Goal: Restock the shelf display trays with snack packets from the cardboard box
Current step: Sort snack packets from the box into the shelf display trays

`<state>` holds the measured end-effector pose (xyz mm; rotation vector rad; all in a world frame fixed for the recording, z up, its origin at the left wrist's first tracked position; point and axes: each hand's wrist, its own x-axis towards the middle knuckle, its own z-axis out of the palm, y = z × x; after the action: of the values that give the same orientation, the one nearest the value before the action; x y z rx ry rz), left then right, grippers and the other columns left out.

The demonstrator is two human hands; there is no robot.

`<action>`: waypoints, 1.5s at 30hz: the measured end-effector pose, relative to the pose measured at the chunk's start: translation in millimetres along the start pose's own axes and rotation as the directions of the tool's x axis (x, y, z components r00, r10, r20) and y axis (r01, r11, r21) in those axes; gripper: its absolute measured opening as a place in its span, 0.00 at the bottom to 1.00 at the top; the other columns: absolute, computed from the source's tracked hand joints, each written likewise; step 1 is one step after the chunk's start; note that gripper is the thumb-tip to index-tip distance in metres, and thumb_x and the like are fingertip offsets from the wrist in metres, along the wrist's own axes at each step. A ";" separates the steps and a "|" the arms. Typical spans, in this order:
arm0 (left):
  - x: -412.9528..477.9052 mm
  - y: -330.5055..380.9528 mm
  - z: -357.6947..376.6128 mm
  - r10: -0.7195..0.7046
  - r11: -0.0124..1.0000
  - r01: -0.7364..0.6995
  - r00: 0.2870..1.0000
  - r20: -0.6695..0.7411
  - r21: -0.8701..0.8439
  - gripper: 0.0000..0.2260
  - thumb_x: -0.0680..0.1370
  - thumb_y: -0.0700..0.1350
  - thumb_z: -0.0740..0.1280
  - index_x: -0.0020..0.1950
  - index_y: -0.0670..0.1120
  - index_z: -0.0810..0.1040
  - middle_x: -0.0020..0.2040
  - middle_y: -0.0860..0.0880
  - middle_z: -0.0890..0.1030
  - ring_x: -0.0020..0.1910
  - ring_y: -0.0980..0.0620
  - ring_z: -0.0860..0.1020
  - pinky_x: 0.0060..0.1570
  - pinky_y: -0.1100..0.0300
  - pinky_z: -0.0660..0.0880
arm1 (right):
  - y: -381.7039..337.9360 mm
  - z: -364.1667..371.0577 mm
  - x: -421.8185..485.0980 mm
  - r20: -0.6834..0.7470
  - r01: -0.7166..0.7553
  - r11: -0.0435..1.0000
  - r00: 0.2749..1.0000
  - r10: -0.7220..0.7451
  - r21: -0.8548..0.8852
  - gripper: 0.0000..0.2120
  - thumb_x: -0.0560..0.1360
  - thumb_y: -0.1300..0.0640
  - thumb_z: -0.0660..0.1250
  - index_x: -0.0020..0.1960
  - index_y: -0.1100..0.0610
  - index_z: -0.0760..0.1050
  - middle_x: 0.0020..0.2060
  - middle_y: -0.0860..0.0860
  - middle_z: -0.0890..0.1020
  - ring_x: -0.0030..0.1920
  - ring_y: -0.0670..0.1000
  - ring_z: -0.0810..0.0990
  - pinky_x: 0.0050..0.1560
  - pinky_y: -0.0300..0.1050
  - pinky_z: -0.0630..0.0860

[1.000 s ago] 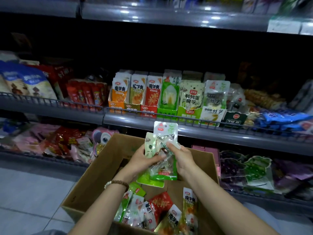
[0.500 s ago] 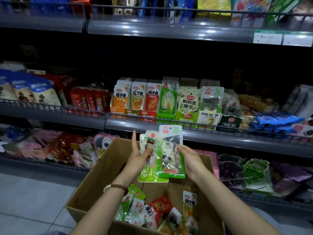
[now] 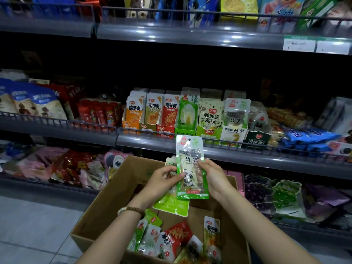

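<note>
The grey shelf (image 3: 171, 143) runs right across, with display trays (image 3: 233, 133) lined up on it, packed upright in orange, red and green. Below sits the open cardboard box (image 3: 114, 197), loose packets (image 3: 177, 237) heaped inside. Over the box, the bamboo-shoot packet (image 3: 190, 168) stands upright: green edges, clear window, cartoon panda low down, red logo by the hang-hole. Pale green packets (image 3: 171, 205) fan out behind it. The left hand (image 3: 162, 180) curls round those, thumb on the front one. The right hand (image 3: 213, 176) pinches its right edge.
</note>
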<state>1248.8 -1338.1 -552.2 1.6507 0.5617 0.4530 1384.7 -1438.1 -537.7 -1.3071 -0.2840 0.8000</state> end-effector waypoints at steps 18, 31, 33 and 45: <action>93.4 71.3 61.3 0.247 0.951 -0.261 0.964 0.102 0.168 0.08 0.77 0.41 0.68 0.55 0.41 0.80 0.54 0.51 0.79 0.44 0.65 0.75 0.41 0.76 0.71 | -118.2 -98.7 49.1 0.092 0.245 0.869 0.969 -0.228 -0.431 0.08 0.68 0.63 0.74 0.46 0.60 0.79 0.37 0.50 0.85 0.38 0.47 0.83 0.40 0.39 0.78; 132.5 103.6 69.0 0.267 0.945 -0.257 0.963 -0.024 0.204 0.09 0.78 0.43 0.66 0.56 0.45 0.80 0.57 0.55 0.78 0.53 0.47 0.73 0.60 0.43 0.70 | -192.4 -119.9 132.2 0.074 0.506 0.693 0.831 -0.552 -0.513 0.15 0.69 0.59 0.74 0.55 0.60 0.78 0.50 0.51 0.82 0.46 0.42 0.80 0.45 0.29 0.75; 136.3 102.6 69.2 0.290 0.938 -0.281 0.957 -0.020 0.203 0.08 0.77 0.43 0.66 0.55 0.46 0.80 0.56 0.56 0.79 0.46 0.50 0.77 0.57 0.47 0.73 | -191.2 -124.9 136.9 0.147 0.471 0.657 0.861 -0.487 -0.589 0.16 0.68 0.59 0.75 0.55 0.57 0.77 0.52 0.51 0.82 0.50 0.45 0.80 0.53 0.36 0.76; 144.9 85.0 69.8 0.313 0.936 -0.304 0.950 -0.021 0.180 0.06 0.77 0.43 0.67 0.52 0.49 0.80 0.54 0.56 0.79 0.40 0.64 0.75 0.36 0.76 0.71 | -182.5 -118.5 146.3 0.292 0.358 0.236 0.917 -0.274 -0.904 0.26 0.69 0.53 0.74 0.64 0.57 0.73 0.59 0.53 0.79 0.56 0.54 0.78 0.56 0.44 0.73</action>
<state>1415.0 -1316.5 -481.6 1.9114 0.3863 0.6923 1626.2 -1437.5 -435.6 -2.2498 -1.2204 0.2318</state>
